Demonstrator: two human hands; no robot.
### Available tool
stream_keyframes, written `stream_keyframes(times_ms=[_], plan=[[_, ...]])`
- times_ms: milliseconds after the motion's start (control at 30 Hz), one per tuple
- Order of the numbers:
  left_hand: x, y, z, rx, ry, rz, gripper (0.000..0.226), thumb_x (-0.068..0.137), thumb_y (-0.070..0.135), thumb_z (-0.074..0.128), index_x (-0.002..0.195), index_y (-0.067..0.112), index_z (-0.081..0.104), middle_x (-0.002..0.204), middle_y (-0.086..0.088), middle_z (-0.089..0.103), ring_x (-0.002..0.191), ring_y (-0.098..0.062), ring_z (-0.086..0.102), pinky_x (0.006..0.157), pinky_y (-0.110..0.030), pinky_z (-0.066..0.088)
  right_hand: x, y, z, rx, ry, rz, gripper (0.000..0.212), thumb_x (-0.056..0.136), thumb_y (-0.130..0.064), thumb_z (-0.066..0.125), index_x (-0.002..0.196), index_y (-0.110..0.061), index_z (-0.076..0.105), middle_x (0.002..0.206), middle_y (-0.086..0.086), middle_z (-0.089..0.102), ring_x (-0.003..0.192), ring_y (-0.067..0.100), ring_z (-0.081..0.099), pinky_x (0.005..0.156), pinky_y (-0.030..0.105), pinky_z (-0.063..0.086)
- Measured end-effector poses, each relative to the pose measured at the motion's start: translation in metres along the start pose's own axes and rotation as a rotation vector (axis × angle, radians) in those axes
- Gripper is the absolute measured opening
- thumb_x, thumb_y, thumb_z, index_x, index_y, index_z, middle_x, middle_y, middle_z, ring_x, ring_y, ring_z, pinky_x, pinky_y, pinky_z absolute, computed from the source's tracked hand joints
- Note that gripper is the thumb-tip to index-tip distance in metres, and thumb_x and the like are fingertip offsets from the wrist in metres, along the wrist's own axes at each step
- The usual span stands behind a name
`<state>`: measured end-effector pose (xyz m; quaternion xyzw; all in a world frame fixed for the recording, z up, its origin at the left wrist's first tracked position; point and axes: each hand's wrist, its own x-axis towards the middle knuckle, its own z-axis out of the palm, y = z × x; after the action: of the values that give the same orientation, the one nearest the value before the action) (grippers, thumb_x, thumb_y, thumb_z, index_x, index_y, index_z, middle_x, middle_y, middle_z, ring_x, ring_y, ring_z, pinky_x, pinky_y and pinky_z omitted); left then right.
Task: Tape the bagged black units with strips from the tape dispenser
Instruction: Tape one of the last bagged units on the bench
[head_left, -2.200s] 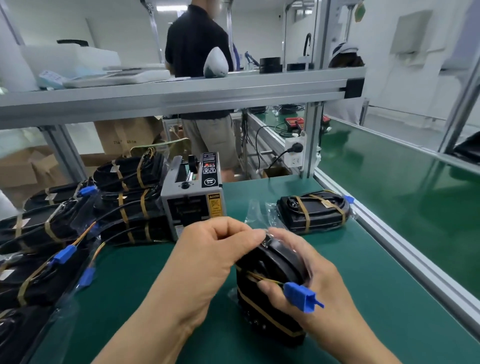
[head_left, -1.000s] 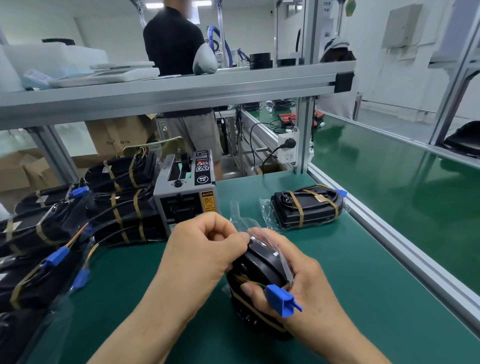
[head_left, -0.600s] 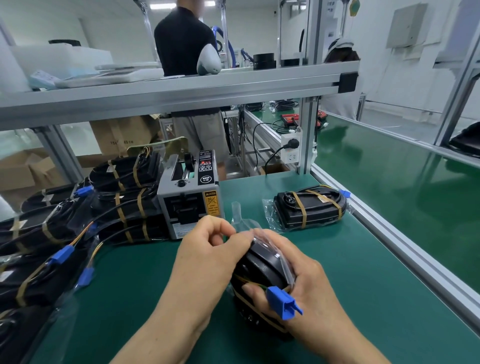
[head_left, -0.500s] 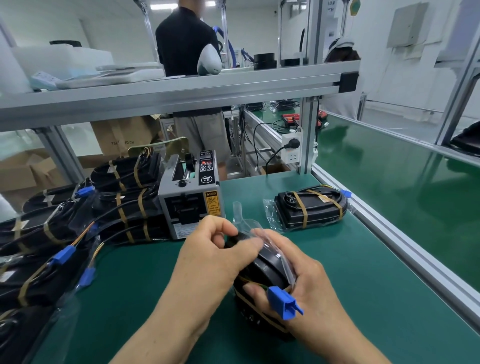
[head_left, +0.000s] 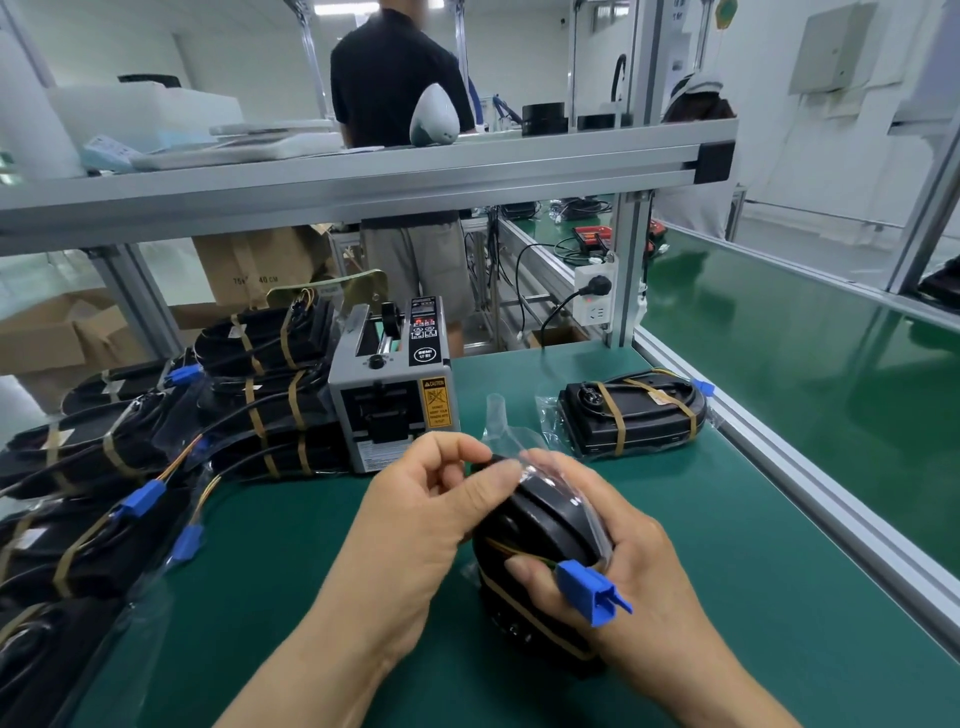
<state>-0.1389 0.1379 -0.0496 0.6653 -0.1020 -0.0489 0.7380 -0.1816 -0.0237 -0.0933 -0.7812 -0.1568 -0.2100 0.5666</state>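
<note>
A bagged black unit (head_left: 540, 540) stands on end on the green mat, a blue connector (head_left: 592, 592) sticking out at its front. My right hand (head_left: 623, 582) grips it from the right side. My left hand (head_left: 415, 525) pinches the clear bag's folded top (head_left: 524, 465) against the unit. The grey tape dispenser (head_left: 389, 400) stands just behind my hands. I cannot make out a tape strip on my fingers.
A stack of several bagged black units (head_left: 156, 447) with tan bands fills the left side. One more bagged unit (head_left: 631, 415) lies at the right by the aluminium rail (head_left: 810, 499). A shelf beam (head_left: 363, 176) crosses overhead. A person (head_left: 400, 156) stands beyond it.
My left hand's fingers have shifted slightly along the bag's folded top. My right hand keeps its hold on the unit. The view has shifted a little.
</note>
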Motion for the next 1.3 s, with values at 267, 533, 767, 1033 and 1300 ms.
stream_keyframes(times_ms=[267,533,767,1033,1300], plan=[[0.012,-0.012,-0.017,0.060,0.095,0.027,0.026,0.068,0.039,0.081,0.090,0.029,0.072,0.080,0.002,0.060,0.068,-0.006,0.057,0.070,-0.026,0.051,0.002,0.002,-0.004,0.082,-0.021,-0.005,0.061,0.069,-0.025,0.081,0.123,-0.046,0.061,0.114,-0.025,0.069,0.103,-0.006,0.066,0.084,0.001,0.043],[0.013,-0.028,-0.036,0.256,-0.281,0.074,0.065,0.058,0.048,0.090,0.116,0.031,0.067,0.111,-0.001,0.073,0.105,-0.014,0.067,0.085,-0.021,0.050,0.007,0.027,0.002,0.385,-0.070,0.013,0.075,0.068,-0.024,0.083,0.135,-0.040,0.055,0.138,-0.006,0.062,0.127,0.013,0.059,0.097,0.017,0.048],[0.023,0.003,-0.053,1.139,-0.246,0.408,0.062,0.057,0.058,0.082,0.111,0.036,0.063,0.099,0.019,0.064,0.097,-0.001,0.056,0.095,-0.027,0.037,0.013,0.041,-0.053,0.313,-0.325,0.294,0.110,0.051,-0.055,0.090,0.145,-0.029,0.039,0.147,-0.024,0.048,0.141,-0.004,0.037,0.115,0.033,0.033],[0.033,-0.011,-0.029,1.343,-0.391,0.409,0.076,0.059,0.056,0.083,0.127,0.036,0.056,0.116,0.020,0.058,0.113,0.001,0.046,0.116,-0.030,0.010,0.010,0.043,-0.012,0.191,-0.183,0.309,0.027,0.095,-0.036,0.060,0.119,-0.027,0.068,0.117,-0.017,0.072,0.114,0.002,0.064,0.096,0.015,0.047],[0.031,-0.015,-0.030,1.335,-0.378,0.437,0.081,0.058,0.055,0.084,0.131,0.034,0.056,0.122,0.021,0.059,0.121,-0.001,0.046,0.114,-0.021,-0.006,-0.006,0.045,0.006,0.063,0.229,0.230,0.038,0.096,-0.042,0.037,0.096,-0.034,0.074,0.096,-0.015,0.077,0.091,0.005,0.073,0.081,0.021,0.055]])
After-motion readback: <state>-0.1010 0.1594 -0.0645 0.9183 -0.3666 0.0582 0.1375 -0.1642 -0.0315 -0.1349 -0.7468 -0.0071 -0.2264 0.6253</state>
